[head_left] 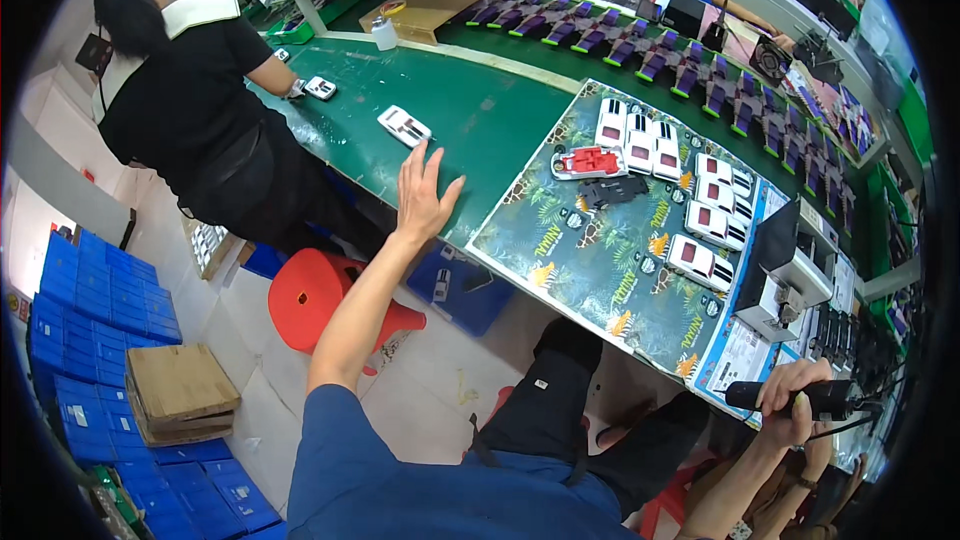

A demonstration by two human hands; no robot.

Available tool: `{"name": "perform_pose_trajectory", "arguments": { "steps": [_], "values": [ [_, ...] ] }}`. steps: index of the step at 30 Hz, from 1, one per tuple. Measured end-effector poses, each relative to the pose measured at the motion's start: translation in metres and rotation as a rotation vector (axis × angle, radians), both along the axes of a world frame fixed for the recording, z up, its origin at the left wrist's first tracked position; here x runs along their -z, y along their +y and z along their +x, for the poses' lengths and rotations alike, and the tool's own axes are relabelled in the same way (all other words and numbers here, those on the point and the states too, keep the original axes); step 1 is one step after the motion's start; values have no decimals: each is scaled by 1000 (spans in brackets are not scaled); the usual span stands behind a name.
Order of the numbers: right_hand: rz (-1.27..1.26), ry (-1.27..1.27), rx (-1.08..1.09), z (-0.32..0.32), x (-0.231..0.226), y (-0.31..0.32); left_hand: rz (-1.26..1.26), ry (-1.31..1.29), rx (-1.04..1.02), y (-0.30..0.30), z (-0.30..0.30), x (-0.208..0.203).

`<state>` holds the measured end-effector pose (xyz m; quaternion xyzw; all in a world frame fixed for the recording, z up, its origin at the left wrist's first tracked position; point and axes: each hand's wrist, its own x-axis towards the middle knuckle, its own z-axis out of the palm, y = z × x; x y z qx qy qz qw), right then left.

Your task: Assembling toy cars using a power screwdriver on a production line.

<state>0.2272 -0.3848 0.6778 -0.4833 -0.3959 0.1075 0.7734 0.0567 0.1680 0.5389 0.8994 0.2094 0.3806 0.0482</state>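
My left hand (pixel 425 198) is stretched out over the green bench, fingers apart. Its fingertips are at the near end of a white toy car (pixel 405 126) with dark stripes; whether they touch it I cannot tell. At the lower right, my right hand (pixel 792 402) is wrapped round a black electric screwdriver (pixel 742 395) with a cable. On the printed board (pixel 590 275) are several white toy cars (pixel 700 262) in two groups. Beside the left group lie a white car body showing a red inside (pixel 588 162) and a black chassis part (pixel 612 191).
A person in black (pixel 200 110) works at the far left, one hand by another white car (pixel 320 88). A conveyor carries purple and green parts (pixel 630 43). A grey-white machine (pixel 790 280) stands right of the board. Below are a red stool (pixel 305 298) and blue boxes (pixel 95 340).
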Motion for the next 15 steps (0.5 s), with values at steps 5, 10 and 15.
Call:
{"name": "perform_pose_trajectory", "arguments": {
  "steps": [5,10,15],
  "values": [
    [24,29,49,-17,1,-28,-105,-128,106,-67,-1,-11],
    [20,34,110,-30,-1,-60,-377,-288,429,-217,16,-11],
    [41,109,91,-32,-16,-94,-593,-244,774,-362,69,-36]
  ]
}}
